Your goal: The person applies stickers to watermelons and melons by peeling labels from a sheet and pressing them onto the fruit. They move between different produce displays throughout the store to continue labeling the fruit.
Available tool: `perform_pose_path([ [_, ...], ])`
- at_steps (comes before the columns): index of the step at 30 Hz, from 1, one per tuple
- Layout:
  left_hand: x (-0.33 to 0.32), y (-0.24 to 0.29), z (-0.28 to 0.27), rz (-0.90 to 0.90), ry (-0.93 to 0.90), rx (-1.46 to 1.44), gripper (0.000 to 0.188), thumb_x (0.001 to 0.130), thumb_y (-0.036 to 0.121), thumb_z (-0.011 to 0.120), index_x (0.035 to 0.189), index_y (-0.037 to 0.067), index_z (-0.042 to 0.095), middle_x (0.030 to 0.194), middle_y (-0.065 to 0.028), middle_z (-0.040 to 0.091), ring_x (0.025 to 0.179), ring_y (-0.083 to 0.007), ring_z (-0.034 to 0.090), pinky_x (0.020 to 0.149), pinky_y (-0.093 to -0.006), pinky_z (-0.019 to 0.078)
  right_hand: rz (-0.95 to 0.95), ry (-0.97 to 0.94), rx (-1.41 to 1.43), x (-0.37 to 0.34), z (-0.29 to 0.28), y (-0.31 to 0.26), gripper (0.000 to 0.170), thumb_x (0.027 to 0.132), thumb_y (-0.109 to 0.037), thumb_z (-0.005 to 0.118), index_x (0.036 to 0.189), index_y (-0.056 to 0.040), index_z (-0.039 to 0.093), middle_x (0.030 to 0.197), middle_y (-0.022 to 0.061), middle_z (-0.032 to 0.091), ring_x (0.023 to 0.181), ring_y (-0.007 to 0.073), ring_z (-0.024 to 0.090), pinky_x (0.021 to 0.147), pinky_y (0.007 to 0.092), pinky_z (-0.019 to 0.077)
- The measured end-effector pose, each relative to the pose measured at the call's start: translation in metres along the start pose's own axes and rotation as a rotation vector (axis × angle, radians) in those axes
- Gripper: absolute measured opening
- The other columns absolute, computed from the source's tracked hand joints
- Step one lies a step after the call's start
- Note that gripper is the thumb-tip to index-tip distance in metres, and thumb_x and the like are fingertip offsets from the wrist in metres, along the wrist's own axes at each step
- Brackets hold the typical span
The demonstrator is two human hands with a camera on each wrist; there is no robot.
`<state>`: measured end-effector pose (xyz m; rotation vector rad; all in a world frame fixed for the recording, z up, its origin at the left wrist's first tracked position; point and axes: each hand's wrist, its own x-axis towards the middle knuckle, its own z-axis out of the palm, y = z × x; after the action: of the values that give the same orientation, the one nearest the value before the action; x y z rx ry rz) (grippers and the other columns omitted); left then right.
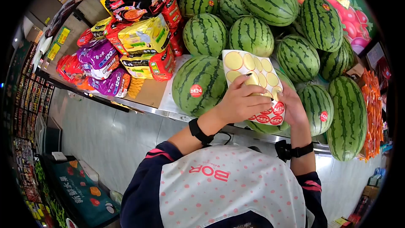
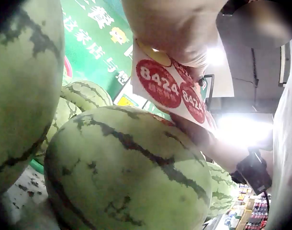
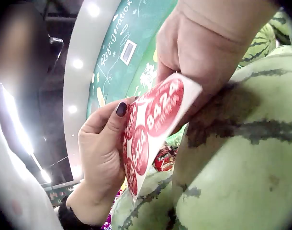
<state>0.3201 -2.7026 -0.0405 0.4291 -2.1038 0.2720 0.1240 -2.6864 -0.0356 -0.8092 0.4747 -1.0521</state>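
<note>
A white sheet of round stickers (image 1: 276,120) is held between both hands above a striped watermelon (image 1: 265,128). Red "8424" stickers (image 3: 163,109) fill its near end, while bare yellowish circles (image 1: 233,60) cover the far part. My left hand (image 1: 244,101) grips the sheet from the left, its fingers lying across the front; a dark thumbnail shows in the right wrist view. On the right edge, my right hand (image 1: 294,105) pinches the sheet with its thumb in front and its fingers partly hidden behind. Red round stickers mark the left watermelon (image 1: 192,74) and the right watermelon (image 1: 312,101).
More watermelons (image 1: 251,36) are heaped behind the hands. Bagged instant noodles (image 1: 145,38) and purple packs (image 1: 99,59) are stacked at left. Orange packets (image 1: 371,114) hang at far right. The metal display edge (image 1: 145,107) runs in front of my body.
</note>
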Motion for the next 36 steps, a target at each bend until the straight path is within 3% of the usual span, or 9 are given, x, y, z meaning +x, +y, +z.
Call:
perform_pose_path([
  [4, 0.004, 0.002, 0.004, 0.009, 0.014, 0.009, 0.018, 0.066, 0.025, 0.066, 0.084, 0.024, 0.069, 0.093, 0.0137, 0.063, 0.099, -0.0124, 0.052, 0.103, -0.0419, 0.0172, -0.116, 0.176, -0.238, 0.001, 0.002, 0.002, 0.053, 0.085, -0.006, 0.045, 0.133, 0.0058, 0.026, 0.128, 0.0163, 0.044, 0.114, 0.0225, 0.048, 0.096, 0.0336, 0.0396],
  [6, 0.017, 0.005, 0.0, -0.242, -0.082, -0.063, 0.017, 0.071, 0.028, 0.063, 0.086, 0.022, 0.068, 0.096, 0.0134, 0.061, 0.105, -0.0141, 0.048, 0.104, -0.0494, 0.0151, -0.116, 0.09, -0.2, 0.002, -0.012, 0.005, 0.052, 0.085, -0.005, 0.044, 0.133, 0.0041, 0.027, 0.127, 0.0156, 0.045, 0.113, 0.0222, 0.049, 0.095, 0.0333, 0.0397],
  [7, 0.015, 0.0, -0.002, -0.255, -0.15, -0.098, 0.019, 0.07, 0.03, 0.066, 0.087, 0.022, 0.068, 0.097, 0.0132, 0.061, 0.107, -0.0148, 0.047, 0.104, -0.051, 0.0128, -0.135, 0.089, -0.142, 0.002, -0.011, 0.007, 0.052, 0.085, -0.006, 0.046, 0.133, 0.0023, 0.028, 0.126, 0.0152, 0.046, 0.111, 0.0221, 0.05, 0.094, 0.0337, 0.0409],
  [10, 0.007, -0.007, 0.0, -0.224, -0.184, -0.073, 0.025, 0.067, 0.026, 0.068, 0.093, 0.025, 0.069, 0.1, 0.0117, 0.062, 0.107, -0.0154, 0.048, 0.105, -0.0463, 0.0104, -0.082, 0.155, -0.118, -0.006, 0.001, 0.004, 0.054, 0.084, -0.006, 0.05, 0.133, 0.002, 0.028, 0.125, 0.0154, 0.046, 0.111, 0.0215, 0.05, 0.093, 0.0343, 0.0423],
  [15, 0.005, -0.009, 0.004, -0.202, -0.126, -0.142, 0.018, 0.067, 0.022, 0.069, 0.085, 0.024, 0.07, 0.098, 0.0117, 0.063, 0.106, -0.0151, 0.048, 0.104, -0.046, 0.0122, -0.092, 0.073, -0.12, -0.009, 0.004, 0.004, 0.059, 0.083, -0.009, 0.053, 0.134, 0.0015, 0.026, 0.126, 0.0143, 0.046, 0.111, 0.0208, 0.05, 0.092, 0.034, 0.0431],
  [17, 0.003, -0.009, 0.008, -0.172, -0.068, -0.103, 0.011, 0.067, 0.022, 0.068, 0.078, 0.025, 0.07, 0.091, 0.0136, 0.063, 0.099, -0.0136, 0.051, 0.104, -0.0467, 0.0149, -0.111, -0.058, -0.045, -0.006, -0.003, 0.004, 0.06, 0.082, -0.009, 0.054, 0.134, 0.0014, 0.026, 0.126, 0.0138, 0.046, 0.11, 0.0208, 0.051, 0.091, 0.0344, 0.0433],
  [23, 0.002, -0.006, 0.01, -0.13, -0.027, -0.104, 0.015, 0.067, 0.022, 0.069, 0.082, 0.025, 0.07, 0.09, 0.0127, 0.063, 0.098, -0.0147, 0.049, 0.103, -0.0457, 0.0154, -0.039, 0.111, -0.099, -0.004, 0.002, 0.002, 0.056, 0.083, -0.004, 0.05, 0.134, 0.002, 0.028, 0.125, 0.015, 0.047, 0.108, 0.0209, 0.053, 0.09, 0.0332, 0.0448],
  [36, -0.002, -0.001, 0.014, -0.011, 0.063, 0.028, 0.016, 0.064, 0.02, 0.066, 0.08, 0.024, 0.067, 0.091, 0.0136, 0.06, 0.095, -0.0112, 0.051, 0.1, -0.0446, 0.0226, -0.121, 0.089, -0.081, 0.0, 0.001, 0.005, 0.057, 0.083, -0.001, 0.047, 0.135, 0.0012, 0.024, 0.125, 0.0161, 0.046, 0.11, 0.0228, 0.051, 0.092, 0.0346, 0.0438],
])
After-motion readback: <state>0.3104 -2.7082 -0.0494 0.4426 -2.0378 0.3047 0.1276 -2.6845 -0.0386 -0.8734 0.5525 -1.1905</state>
